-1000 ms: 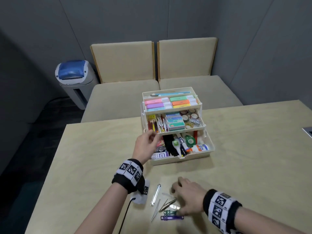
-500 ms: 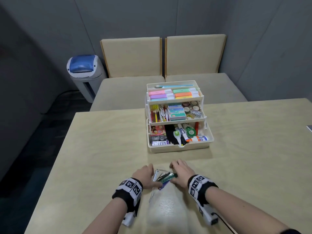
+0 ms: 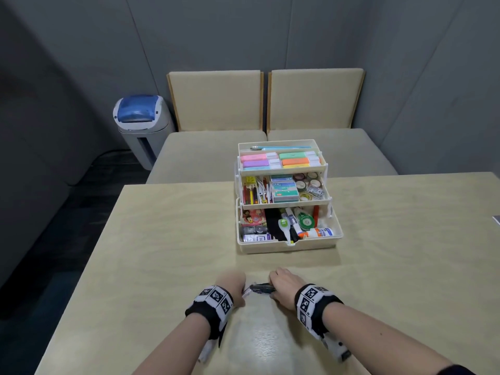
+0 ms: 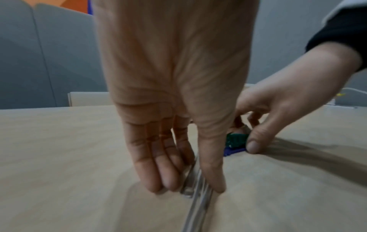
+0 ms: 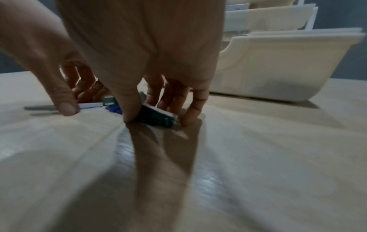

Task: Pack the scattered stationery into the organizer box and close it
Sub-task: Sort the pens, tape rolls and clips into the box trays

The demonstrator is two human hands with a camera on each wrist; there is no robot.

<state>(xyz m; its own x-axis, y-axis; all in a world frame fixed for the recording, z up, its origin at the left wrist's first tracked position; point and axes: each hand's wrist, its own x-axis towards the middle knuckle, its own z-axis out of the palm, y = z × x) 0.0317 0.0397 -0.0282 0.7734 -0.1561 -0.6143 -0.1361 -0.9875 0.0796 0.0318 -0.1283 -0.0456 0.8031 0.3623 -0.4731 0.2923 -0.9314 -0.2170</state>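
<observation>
The cream organizer box point(image 3: 289, 246) stands open on the table, its three tiers full of markers, staples, tape and glue. Nearer me, a small bundle of pens point(image 3: 258, 288) lies between my hands. My left hand point(image 3: 232, 288) pinches the clear and grey pens point(image 4: 195, 202) between thumb and straight fingers point(image 4: 155, 180). My right hand point(image 3: 281, 289) pinches the other end, thumb and fingers closed on a green pen point(image 5: 157, 116) with a blue pen point(image 5: 113, 109) beside it. In the right wrist view my left hand's thumb point(image 5: 65, 108) presses the grey pens point(image 5: 39, 108).
The light wooden table point(image 3: 162, 239) stretches wide on both sides of the box. Behind it are two beige seats point(image 3: 216, 142) and a grey bin with a blue lid point(image 3: 140, 117). A grey object point(image 3: 496, 220) shows at the table's right edge.
My left hand has left the box's lower tier and come down to the table. Both hands have pushed the scattered pens together into one bundle and closed on it.
</observation>
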